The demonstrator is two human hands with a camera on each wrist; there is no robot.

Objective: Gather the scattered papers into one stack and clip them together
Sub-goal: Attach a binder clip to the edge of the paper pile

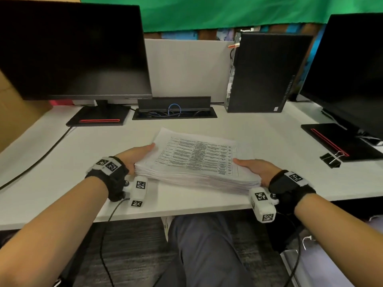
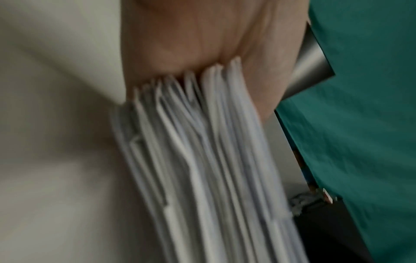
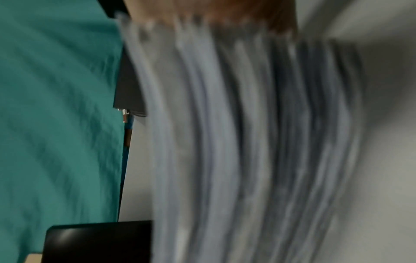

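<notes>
On the white surface (image 1: 259, 131), near its front edge, thick paper stack (image 1: 196, 160) with a printed table sheet on top, edges uneven. Left hand (image 1: 132, 156) grasping the stack's left side, thumb on top; right hand (image 1: 257, 168) grasping its right side the same way. Black binder clip (image 1: 331, 158) well right of the stack, unclipped, touching a monitor base (image 1: 339, 139).
</notes>
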